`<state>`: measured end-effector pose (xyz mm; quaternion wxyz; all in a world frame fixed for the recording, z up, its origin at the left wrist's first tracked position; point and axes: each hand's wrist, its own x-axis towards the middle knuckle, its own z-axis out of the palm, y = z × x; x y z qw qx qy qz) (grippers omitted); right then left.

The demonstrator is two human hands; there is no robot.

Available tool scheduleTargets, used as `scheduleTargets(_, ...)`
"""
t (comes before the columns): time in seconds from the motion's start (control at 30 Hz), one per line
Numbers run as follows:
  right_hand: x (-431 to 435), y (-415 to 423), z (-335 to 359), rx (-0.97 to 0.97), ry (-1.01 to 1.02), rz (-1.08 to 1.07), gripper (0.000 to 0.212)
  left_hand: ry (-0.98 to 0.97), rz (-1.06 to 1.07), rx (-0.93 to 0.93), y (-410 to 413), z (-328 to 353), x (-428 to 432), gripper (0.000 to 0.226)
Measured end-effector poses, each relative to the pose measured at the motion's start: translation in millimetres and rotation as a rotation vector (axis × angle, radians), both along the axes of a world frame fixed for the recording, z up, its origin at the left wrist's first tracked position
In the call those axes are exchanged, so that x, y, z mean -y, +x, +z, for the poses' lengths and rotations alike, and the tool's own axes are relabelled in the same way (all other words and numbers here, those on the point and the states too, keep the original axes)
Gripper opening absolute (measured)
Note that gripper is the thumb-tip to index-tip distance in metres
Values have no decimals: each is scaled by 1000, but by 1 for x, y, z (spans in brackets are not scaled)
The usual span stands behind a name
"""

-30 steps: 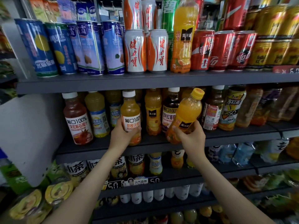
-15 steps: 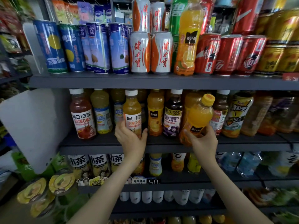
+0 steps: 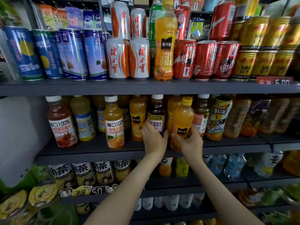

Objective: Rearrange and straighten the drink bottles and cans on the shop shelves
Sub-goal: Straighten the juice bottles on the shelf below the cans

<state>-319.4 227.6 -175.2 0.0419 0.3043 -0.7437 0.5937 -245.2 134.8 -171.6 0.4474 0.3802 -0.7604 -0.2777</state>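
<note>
Since the left hand has moved right from the white-capped juice bottle to grip the grape juice bottle, the right hand grips the yellow-capped orange bottle, tilted 1 s ago, now almost straight at the middle shelf front.

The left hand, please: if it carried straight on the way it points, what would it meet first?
Most likely the dark juice bottle with the white cap: the left hand points up into the middle shelf, fingers and thumb either side of it.
</note>
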Motion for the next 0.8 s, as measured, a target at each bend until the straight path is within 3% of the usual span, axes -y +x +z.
scheduleTargets(0.13, 0, -2, 1, 17, -3, 16, 58, 39, 87, -25, -16, 3, -2, 88)
scheduleTargets(0.33, -3, -5, 1, 14, -8, 44, 53, 8, 169, -8, -22, 1, 2, 79)
scheduleTargets(0.63, 0, -3, -4, 39, -3, 20, 63, 134, -130, -218, 10, -7, -3, 66)
scheduleTargets(0.8, 3, 12, -2, -19, 11, -8, 89, 102, -163, -245, 64, -11, -13, 69)
